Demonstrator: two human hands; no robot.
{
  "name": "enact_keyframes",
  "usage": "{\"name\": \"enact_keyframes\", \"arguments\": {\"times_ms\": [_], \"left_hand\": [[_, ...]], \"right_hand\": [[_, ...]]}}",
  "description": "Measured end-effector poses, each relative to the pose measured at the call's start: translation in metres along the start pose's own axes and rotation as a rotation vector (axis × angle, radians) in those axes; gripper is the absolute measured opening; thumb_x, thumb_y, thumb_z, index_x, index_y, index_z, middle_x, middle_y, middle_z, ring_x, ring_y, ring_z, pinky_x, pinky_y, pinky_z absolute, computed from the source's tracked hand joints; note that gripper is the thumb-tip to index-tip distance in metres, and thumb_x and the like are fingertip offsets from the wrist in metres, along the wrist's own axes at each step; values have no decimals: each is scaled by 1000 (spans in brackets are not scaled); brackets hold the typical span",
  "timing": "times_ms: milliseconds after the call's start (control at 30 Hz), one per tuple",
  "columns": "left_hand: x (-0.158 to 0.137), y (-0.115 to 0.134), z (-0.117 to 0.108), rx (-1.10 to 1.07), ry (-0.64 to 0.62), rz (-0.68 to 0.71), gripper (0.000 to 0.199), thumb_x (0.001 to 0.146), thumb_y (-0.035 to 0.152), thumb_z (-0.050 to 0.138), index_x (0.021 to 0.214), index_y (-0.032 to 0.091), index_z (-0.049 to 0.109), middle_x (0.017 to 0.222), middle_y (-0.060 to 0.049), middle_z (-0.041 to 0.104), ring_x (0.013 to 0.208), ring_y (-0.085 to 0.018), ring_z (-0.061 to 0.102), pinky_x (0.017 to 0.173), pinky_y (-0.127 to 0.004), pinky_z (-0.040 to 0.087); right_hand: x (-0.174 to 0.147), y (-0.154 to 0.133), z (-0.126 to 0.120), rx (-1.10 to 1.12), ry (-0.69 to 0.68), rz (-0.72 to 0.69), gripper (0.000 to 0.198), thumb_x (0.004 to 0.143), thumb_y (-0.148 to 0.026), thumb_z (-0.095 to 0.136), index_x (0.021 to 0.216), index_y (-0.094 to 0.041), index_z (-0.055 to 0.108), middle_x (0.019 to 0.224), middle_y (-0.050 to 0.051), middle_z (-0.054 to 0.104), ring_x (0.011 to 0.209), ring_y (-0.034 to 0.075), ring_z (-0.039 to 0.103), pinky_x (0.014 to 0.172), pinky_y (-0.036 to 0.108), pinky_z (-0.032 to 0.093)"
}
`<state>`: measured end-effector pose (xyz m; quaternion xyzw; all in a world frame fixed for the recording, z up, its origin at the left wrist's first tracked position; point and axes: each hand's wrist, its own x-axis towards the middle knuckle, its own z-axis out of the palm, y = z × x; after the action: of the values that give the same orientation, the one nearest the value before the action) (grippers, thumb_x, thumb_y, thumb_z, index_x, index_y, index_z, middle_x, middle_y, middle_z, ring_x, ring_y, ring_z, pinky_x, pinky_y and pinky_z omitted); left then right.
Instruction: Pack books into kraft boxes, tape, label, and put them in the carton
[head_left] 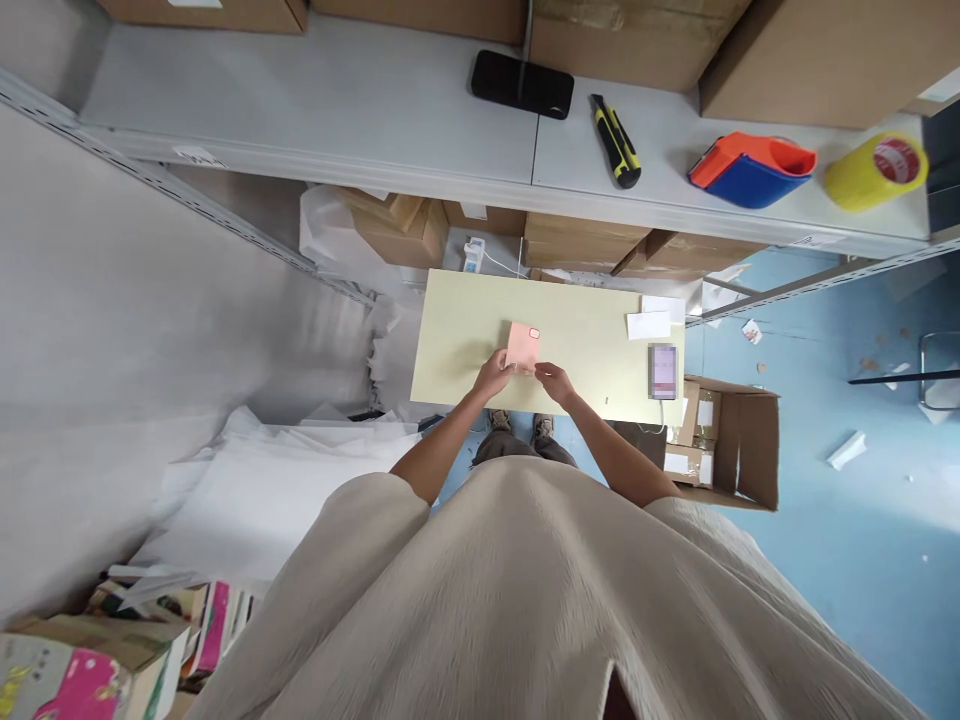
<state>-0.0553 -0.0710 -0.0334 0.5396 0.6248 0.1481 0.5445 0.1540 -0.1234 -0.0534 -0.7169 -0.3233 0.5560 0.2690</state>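
Observation:
A pink phone case point(523, 343) with a camera cutout at its top right is held over the pale yellow table point(457, 310). At its lower left corner, the fingers of my left hand point(493, 374) are closed on it. My right hand point(555, 382) pinches at the lower right corner, its fingertips against the bottom edge. Any smaller thing between those right fingertips is too tiny to make out.
On the table's right lie white slips point(649, 325) and a cabled device with a screen point(663, 372). The shelf ahead carries a black phone point(523, 84), box cutter point(616, 142), tape dispenser point(752, 168) and yellow tape point(876, 172). An open carton point(742, 445) stands right.

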Motion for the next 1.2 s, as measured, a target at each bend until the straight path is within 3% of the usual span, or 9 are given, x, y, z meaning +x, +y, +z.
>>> {"name": "enact_keyframes", "arguments": {"times_ms": [233,467,667,833,1033,1200], "left_hand": [[2,-6,1,162,-105,82,52,93,13,68,145,20,70,158,-16,73,148,-32,68,125,-41,53],[3,-13,-1,249,-175,75,49,92,10,70,140,22,72,143,-14,80,136,-34,75,117,-44,58],[-2,-14,3,232,-191,139,56,89,12,74,144,23,72,150,-13,77,137,-34,74,119,-44,58],[-5,-15,6,216,-199,172,61,88,13,77,148,22,71,156,-12,74,145,-35,70,123,-45,56],[0,-16,9,228,-283,120,66,92,21,77,157,23,67,165,-12,69,151,-35,66,126,-43,54],[10,-5,30,20,-374,159,61,91,20,75,151,20,70,155,-14,75,144,-34,72,124,-48,56]], "right_hand": [[3,4,5,50,53,25,39,79,-45,85,112,-25,82,125,11,85,113,30,77,99,45,64],[2,-2,16,120,54,26,43,77,-41,88,114,-23,80,118,12,85,108,31,76,91,44,64],[1,-3,12,138,78,60,56,72,-47,88,122,-23,78,123,14,84,111,32,75,93,44,62],[2,-3,8,133,97,107,57,72,-48,81,123,-23,77,127,14,82,119,33,74,93,40,60],[-1,-9,1,96,150,192,51,74,-45,78,119,-22,74,109,10,79,96,25,73,80,34,58],[-5,-16,-11,-24,201,62,38,74,-47,78,102,-21,74,101,8,80,90,24,71,76,33,56]]}}
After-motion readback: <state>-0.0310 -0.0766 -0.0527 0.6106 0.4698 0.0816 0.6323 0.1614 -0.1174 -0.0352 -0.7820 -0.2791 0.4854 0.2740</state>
